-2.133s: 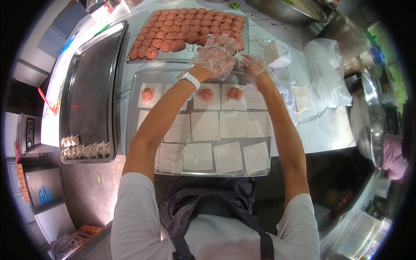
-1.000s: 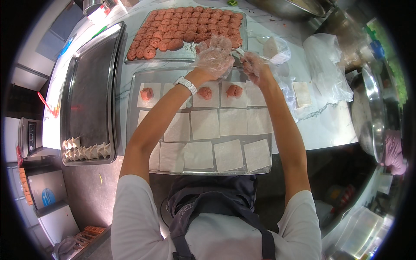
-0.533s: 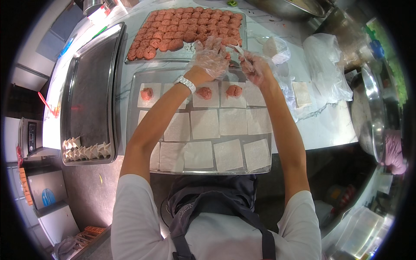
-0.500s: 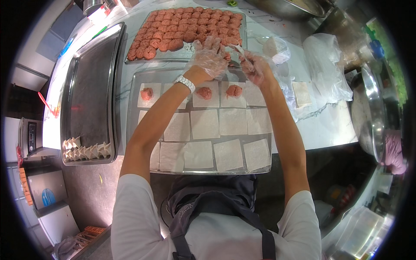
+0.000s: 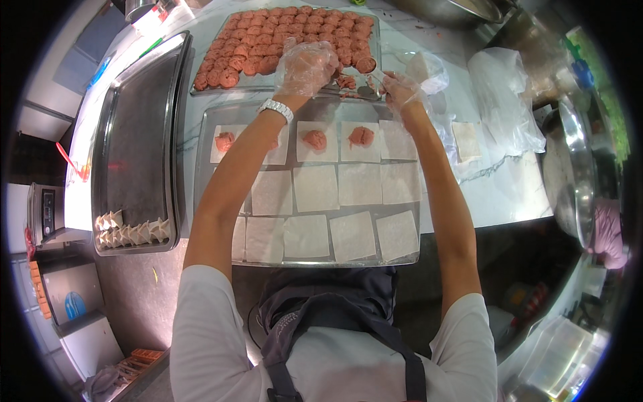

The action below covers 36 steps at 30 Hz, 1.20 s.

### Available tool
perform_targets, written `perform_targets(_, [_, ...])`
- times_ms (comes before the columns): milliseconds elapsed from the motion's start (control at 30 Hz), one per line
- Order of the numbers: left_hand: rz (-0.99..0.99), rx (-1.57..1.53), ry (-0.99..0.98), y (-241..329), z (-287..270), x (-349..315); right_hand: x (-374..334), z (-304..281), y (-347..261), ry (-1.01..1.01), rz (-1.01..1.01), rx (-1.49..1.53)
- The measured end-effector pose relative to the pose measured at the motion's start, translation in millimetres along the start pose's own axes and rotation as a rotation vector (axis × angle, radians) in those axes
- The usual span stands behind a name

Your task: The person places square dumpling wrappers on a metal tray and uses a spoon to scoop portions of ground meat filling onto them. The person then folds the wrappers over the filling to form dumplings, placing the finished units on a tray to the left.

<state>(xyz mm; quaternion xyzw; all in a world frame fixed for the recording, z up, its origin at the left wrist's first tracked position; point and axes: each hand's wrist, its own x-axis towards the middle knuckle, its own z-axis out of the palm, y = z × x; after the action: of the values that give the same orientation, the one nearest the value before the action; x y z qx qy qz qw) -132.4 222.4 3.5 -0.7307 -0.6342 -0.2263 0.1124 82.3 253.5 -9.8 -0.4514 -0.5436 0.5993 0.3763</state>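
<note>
A white table [image 5: 509,201] stood under everything, the wrapper tray [image 5: 205,184] at its near edge, square to the person's body and probably set there for an easy reach with both arms. The dark tray [image 5: 140,134] lay left of the wrapper tray, turned lengthwise, perhaps to fit beside it. The meat tray [image 5: 258,82] sat just beyond it, seemingly so that the pink meat balls [image 5: 295,30] were close by; they were packed in tight rows, likely to save room. A plastic bag [image 5: 499,94] rested to its right.

Past its far edge, over the meat tray, hung both hands in clear gloves, presumably against the raw meat. The left hand [image 5: 305,69] had its fingers curled; whether they held anything could not be told. The right hand [image 5: 403,92] had its fingers closed on a thin tool [image 5: 379,78], its tip too blurred to name.

Square wrappers [image 5: 316,187] lay flat on the wrapper tray in three rows, mostly side by side, perhaps to leave each one's face open. Small meat lumps [image 5: 315,139] sat near the middle of some in its far row, one partly hidden by the left forearm [image 5: 224,187].
</note>
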Motion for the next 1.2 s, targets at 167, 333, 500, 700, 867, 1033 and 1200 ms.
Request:
perform_targets(167, [-0.118,-0.066,-0.009,7.8,-12.3,5.3,9.8,-11.2,5.2,-0.014,-0.042,-0.099])
perform_targets(333, [-0.191,-0.164,0.123,-1.1,-2.1,0.1,-22.7,-28.4,-12.5,-0.12,-0.161,0.017])
perform_targets(500, [-0.047,-0.235,0.18,-0.2,-3.9,-9.6,-78.3,-53.5,-15.3,0.059,-0.322,-0.713])
perform_targets(700, [0.083,-0.282,0.22,21.0,-20.0,-15.8,-141.5,-68.3,21.5,0.155,-0.435,-1.251])
perform_targets(867, [0.169,-0.254,0.261,39.6,-22.4,-26.9,-152.1,-64.5,35.4,0.074,-0.493,-1.51])
perform_targets(1033, [0.19,-0.317,0.157,57.5,-30.6,-38.4,-152.2,-58.2,37.6,0.076,-0.482,-1.523])
perform_targets(1200, [0.15,-0.275,0.09,66.3,-35.9,-44.5,-150.1,-63.1,43.5,0.095,-0.524,-1.464])
